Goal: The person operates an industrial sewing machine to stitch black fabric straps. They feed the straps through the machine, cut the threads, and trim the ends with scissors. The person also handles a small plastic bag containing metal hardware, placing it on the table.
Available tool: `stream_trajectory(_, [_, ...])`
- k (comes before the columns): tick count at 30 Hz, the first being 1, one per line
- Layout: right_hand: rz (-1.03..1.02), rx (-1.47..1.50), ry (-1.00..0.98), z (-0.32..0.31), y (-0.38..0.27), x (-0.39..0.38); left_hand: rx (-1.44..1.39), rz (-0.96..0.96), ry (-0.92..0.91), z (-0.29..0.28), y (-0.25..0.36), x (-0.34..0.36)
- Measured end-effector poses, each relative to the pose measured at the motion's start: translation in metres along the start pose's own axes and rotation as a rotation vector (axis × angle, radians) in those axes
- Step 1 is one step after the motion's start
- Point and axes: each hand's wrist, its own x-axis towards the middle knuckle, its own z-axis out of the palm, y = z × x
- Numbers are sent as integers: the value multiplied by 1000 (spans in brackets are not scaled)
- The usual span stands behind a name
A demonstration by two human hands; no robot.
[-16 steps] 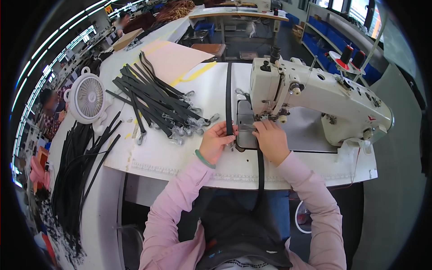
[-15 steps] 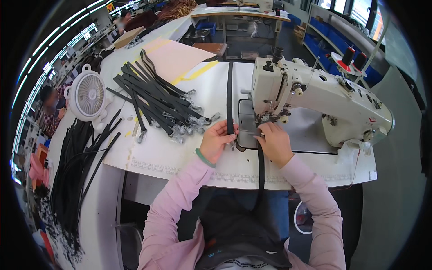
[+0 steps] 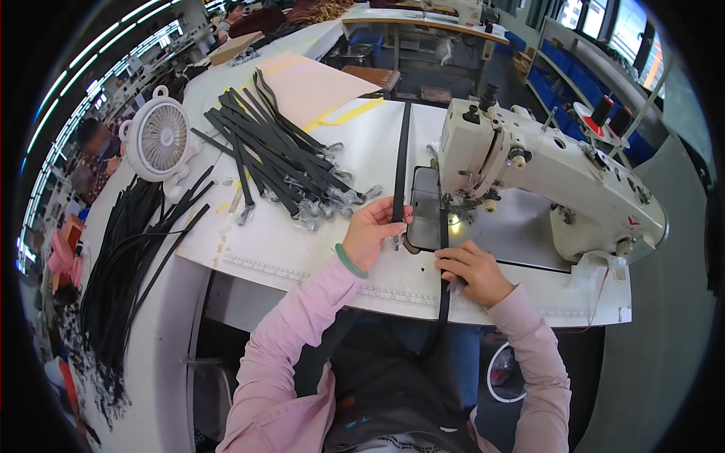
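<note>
My left hand pinches a flat black strap between thumb and fingers, left of the sewing machine's grey base plate. This strap runs straight away from me across the white tabletop. A second black length comes from under the needle area of the sewing machine and hangs over the table's front edge toward my lap. On that length my right hand rests, fingers bent, just in front of the machine; the fingertips close on the strap. Whether both lengths are one strap cannot be told.
Black straps with clear-wrapped ends lie piled on the left of the table, near pink sheet material. A white fan and more hanging black straps are farther left. Thread spools stand right of the machine.
My right hand has moved back toward me from the needle area, along the strap. A light now shows by the needle. My left hand keeps its hold. The whole view has shifted slightly.
</note>
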Motion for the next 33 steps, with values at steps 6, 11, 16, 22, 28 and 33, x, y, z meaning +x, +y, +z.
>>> stream_trajectory(6, [28, -4, 29, -1, -2, 0, 43, 82, 0, 1, 3, -1])
stream_trajectory(11, [60, 9, 36, 1, -4, 1, 183, 137, 32, 0, 14, -12])
stream_trajectory(16, [-17, -18, 75, 1, -5, 4, -157, 315, 194, -46, 60, -4])
stream_trajectory(22, [5, -20, 108, 1, -7, 2, -464, 722, 422, -182, 226, -55])
stream_trajectory(28, [18, 20, 98, 0, -14, 6, -333, 1458, 588, -290, 365, -265])
stream_trajectory(33, [10, 3, 106, 2, -13, 4, -462, 1605, 1033, -327, 348, -345])
